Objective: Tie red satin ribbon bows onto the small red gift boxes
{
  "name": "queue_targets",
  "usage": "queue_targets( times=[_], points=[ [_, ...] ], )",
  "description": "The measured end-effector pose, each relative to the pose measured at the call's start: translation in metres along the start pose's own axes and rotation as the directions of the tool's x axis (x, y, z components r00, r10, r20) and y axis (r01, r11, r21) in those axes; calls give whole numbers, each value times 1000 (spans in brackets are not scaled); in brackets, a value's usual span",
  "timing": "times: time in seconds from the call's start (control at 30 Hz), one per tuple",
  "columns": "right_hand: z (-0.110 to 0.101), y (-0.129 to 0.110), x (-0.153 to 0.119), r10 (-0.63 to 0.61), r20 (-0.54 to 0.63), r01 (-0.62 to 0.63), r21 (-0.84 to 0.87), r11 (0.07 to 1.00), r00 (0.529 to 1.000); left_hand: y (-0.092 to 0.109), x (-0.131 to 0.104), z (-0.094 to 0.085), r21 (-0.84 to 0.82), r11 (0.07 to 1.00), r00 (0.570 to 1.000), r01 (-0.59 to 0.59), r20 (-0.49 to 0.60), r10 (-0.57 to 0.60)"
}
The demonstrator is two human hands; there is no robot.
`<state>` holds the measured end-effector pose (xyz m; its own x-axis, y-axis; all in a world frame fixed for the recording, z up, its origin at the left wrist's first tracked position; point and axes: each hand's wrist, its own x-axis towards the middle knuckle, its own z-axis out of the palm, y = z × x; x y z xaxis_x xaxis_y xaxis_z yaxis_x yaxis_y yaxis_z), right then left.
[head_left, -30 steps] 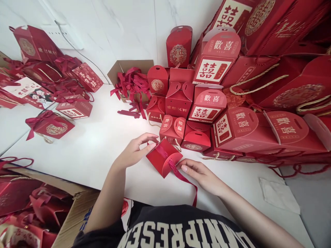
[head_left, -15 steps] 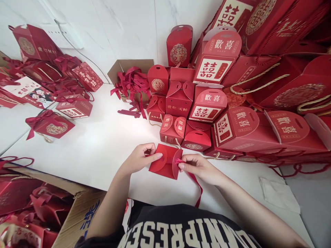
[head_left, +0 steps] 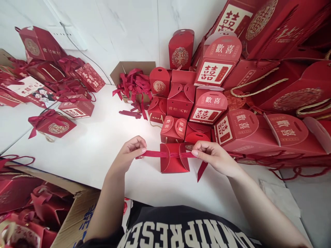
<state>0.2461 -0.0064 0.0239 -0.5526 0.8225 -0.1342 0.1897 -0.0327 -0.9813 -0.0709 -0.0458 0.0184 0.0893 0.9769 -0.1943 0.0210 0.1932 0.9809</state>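
Observation:
A small red gift box (head_left: pixel 175 166) sits on the white table in front of me, its rounded top flaps folded inward. A dark red ribbon (head_left: pixel 155 154) runs across its top, passing through the flaps and stretched out to both sides. My left hand (head_left: pixel 130 153) pinches the ribbon to the left of the box, thumb against fingers. To the right of the box, my right hand (head_left: pixel 212 155) pinches the other stretch, and a loose tail hangs below it. Neither hand touches the box.
Red boxes with gold cord handles (head_left: pixel 173 129) stack up behind and to the right. An open carton (head_left: pixel 116 74) holds many red ribbons. Ribbon-tied boxes (head_left: pixel 55 125) stand at the left on the white table (head_left: pixel 103 144). A cardboard carton (head_left: pixel 77 206) of finished-looking boxes is at lower left.
My left hand has left the box flap and now holds the ribbon out to the left. The right hand has moved right, and the ribbon now spans the box, which sits straighter.

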Motion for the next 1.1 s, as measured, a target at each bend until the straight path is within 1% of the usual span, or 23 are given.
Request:
queue_targets(
  times=[0.07, 0.1, 0.17, 0.2, 0.27, 0.37, 0.43, 0.5, 0.57, 0.63, 0.7, 0.77, 0.83, 0.87, 0.93, 0.97, 1.0, 1.03, 1.1],
  points=[
    [-2, -5, -3, -5, -25, 6, 8, 1000, 1000, 2, -3, -8, 59, 998, 1000, -10, -14, 11],
    [-2, -8, -4, -9, -49, 10, 16, 1000, 999, 4, -4, -11, 71, 997, 1000, 1, -4, 0],
    [-2, -13, -8, -49, -138, 50, 0, 999, 989, 7, -6, -18, 60, 998, 999, 19, 47, -22],
    [-2, -16, -9, -89, -196, 83, -37, 996, 977, 10, -7, -20, 48, 999, 996, 17, 89, -22],
    [-1, -24, -12, -187, -298, 147, -151, 977, 936, 17, -7, -25, 33, 999, 980, -28, 200, 21],
    [1, -38, -12, -328, -390, 220, -297, 929, 860, 33, -6, -27, 78, 986, 923, -150, 367, 111],
    [2, -47, -9, -408, -446, 267, -347, 899, 797, 46, -4, -24, 151, 965, 906, -212, 402, 137],
    [5, -54, -5, -465, -503, 324, -345, 881, 728, 58, -2, -18, 220, 947, 916, -233, 378, 138],
    [7, -60, 0, -488, -540, 395, -288, 872, 685, 68, 0, -9, 263, 930, 927, -255, 341, 158],
    [10, -65, 4, -508, -557, 476, -216, 852, 657, 77, 2, 1, 290, 905, 929, -311, 295, 224],
    [11, -72, 8, -542, -571, 553, -176, 814, 616, 85, 3, 11, 295, 880, 918, -372, 253, 304],
    [11, -79, 11, -578, -590, 616, -167, 770, 563, 92, 5, 20, 240, 882, 907, -406, 227, 356],
    [10, -87, 12, -608, -604, 666, -165, 728, 515, 98, 6, 27, 133, 907, 906, -399, 210, 368],
    [10, -91, 12, -619, -606, 683, -164, 712, 500, 101, 7, 30, 74, 918, 908, -390, 200, 369],
    [10, -98, 13, -641, -601, 706, -173, 687, 477, 106, 11, 35, -34, 923, 905, -383, 187, 383],
    [10, -101, 13, -653, -592, 713, -179, 678, 472, 109, 13, 38, -80, 917, 898, -390, 185, 398],
    [11, -102, 14, -660, -580, 715, -180, 676, 478, 111, 16, 42, -122, 907, 889, -403, 184, 419],
    [12, -103, 15, -661, -565, 712, -174, 680, 493, 114, 18, 46, -157, 896, 880, -415, 178, 439],
    [15, -103, 16, -653, -528, 702, -142, 698, 543, 116, 23, 56, -186, 881, 871, -436, 161, 465]
  ],
)
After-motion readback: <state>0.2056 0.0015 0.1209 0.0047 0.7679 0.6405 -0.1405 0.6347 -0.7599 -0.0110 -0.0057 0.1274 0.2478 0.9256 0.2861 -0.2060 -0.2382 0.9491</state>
